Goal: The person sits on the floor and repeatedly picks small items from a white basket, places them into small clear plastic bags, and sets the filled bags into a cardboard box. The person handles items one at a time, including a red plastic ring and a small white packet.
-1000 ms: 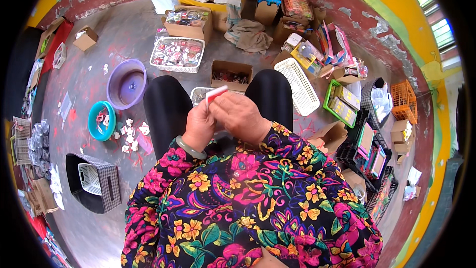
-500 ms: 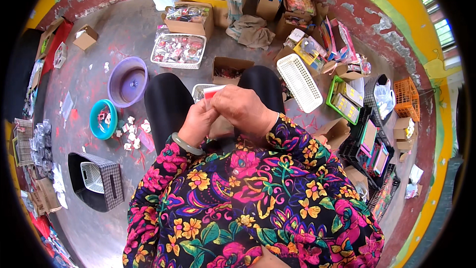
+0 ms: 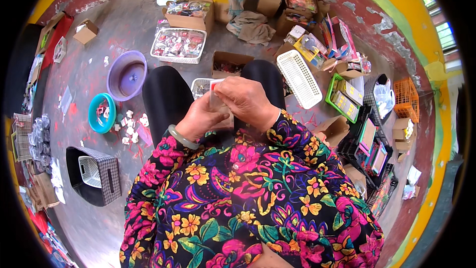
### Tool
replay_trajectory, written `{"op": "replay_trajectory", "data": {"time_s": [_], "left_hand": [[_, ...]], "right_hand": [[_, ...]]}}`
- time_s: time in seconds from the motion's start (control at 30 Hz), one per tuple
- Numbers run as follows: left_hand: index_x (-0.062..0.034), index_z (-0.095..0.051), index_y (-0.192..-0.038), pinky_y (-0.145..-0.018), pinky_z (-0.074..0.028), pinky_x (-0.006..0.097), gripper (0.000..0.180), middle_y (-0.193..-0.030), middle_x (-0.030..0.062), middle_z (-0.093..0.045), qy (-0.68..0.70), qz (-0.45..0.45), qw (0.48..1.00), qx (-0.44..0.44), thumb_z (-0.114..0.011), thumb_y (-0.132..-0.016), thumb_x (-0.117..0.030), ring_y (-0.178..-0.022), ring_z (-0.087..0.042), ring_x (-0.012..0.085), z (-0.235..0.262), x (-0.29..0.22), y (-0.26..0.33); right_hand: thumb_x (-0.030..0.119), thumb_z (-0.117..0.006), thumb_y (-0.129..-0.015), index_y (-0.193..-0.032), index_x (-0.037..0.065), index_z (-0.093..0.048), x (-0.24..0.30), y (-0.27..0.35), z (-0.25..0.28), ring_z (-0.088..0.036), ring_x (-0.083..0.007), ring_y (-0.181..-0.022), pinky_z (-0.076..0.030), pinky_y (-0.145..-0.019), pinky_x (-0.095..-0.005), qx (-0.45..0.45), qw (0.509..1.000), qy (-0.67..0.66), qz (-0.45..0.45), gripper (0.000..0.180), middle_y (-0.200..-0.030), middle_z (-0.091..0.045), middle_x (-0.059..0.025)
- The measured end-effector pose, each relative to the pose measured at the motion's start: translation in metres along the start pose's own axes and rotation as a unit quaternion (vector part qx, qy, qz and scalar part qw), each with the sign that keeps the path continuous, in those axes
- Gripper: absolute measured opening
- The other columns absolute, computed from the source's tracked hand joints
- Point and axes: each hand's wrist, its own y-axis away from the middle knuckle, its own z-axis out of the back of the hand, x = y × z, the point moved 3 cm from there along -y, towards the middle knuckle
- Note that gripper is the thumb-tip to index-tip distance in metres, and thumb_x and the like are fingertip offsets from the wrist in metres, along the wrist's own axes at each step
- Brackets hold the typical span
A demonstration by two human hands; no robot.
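There are two hands and one packet. There is one purple tub, one blue-green bowl

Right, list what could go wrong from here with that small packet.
1. The small packet is held only by the fingers of the left hand and right hand, so it might slip.
2. If dropped forward, it could land in the white basket between the knees and get mixed in.
3. If it fell to the left, it might be overlooked among the white pieces on the floor.
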Motion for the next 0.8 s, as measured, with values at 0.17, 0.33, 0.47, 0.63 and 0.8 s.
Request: {"op": "replay_trajectory", "data": {"time_s": [0.17, 0.33, 0.47, 0.63, 0.8], "left_hand": [[-0.0006, -0.046, -0.120, -0.083, -0.044, 0.026, 0.051, -0.104, 0.0042, -0.057, -0.056, 0.021, 0.998, 0.012, -0.066, -0.072, 0.003, -0.095, -0.054, 0.0114, 0.000, 0.003, 0.001], [-0.0014, -0.045, -0.121, -0.083, -0.044, 0.026, 0.053, -0.108, 0.0038, -0.056, -0.033, 0.009, 0.999, 0.038, -0.064, -0.072, 0.004, -0.096, -0.053, 0.0110, 0.000, 0.003, 0.003], [-0.0015, -0.042, -0.124, -0.086, -0.044, 0.027, 0.055, -0.111, 0.0045, -0.053, 0.013, 0.015, 0.998, 0.064, -0.059, -0.072, 0.007, -0.099, -0.053, 0.0123, -0.002, -0.006, 0.005], [-0.0004, -0.036, -0.127, -0.089, -0.045, 0.032, 0.057, -0.112, 0.0069, -0.052, 0.089, 0.042, 0.988, 0.123, -0.054, -0.073, 0.005, -0.100, -0.054, 0.0173, -0.002, -0.005, 0.010], [-0.0004, -0.035, -0.127, -0.089, -0.046, 0.035, 0.057, -0.109, 0.0073, -0.052, 0.119, 0.036, 0.984, 0.130, -0.056, -0.074, 0.002, -0.097, -0.057, 0.0197, -0.002, -0.006, 0.011]], "right_hand": [[0.010, -0.059, -0.079, -0.086, 0.006, -0.058, -0.006, 0.005, -0.002, -0.057, -0.0308, -0.067, -0.046, -0.057, -0.0328, 0.000, 0.994, -0.073, -0.079, 0.008, -0.075, -0.059, -0.0113], [0.007, -0.056, -0.085, -0.086, 0.002, -0.058, -0.018, 0.008, -0.005, -0.057, -0.0110, -0.062, -0.044, -0.053, -0.0246, 0.027, 0.959, -0.210, -0.188, 0.006, -0.067, -0.058, -0.0026], [0.011, -0.053, -0.088, -0.086, 0.002, -0.057, -0.017, 0.006, -0.001, -0.056, -0.0048, -0.061, -0.042, -0.047, -0.0192, 0.050, 0.912, -0.309, -0.265, 0.010, -0.066, -0.058, 0.0007], [0.015, -0.051, -0.090, -0.089, 0.004, -0.054, -0.022, 0.006, 0.002, -0.058, -0.0050, -0.060, -0.040, -0.043, -0.0165, 0.048, 0.874, -0.358, -0.326, 0.012, -0.068, -0.060, -0.0003], [0.016, -0.053, -0.089, -0.088, 0.003, -0.055, -0.030, 0.006, 0.001, -0.059, -0.0070, -0.060, -0.040, -0.041, -0.0160, 0.024, 0.855, -0.395, -0.335, 0.013, -0.070, -0.061, -0.0021]]}}
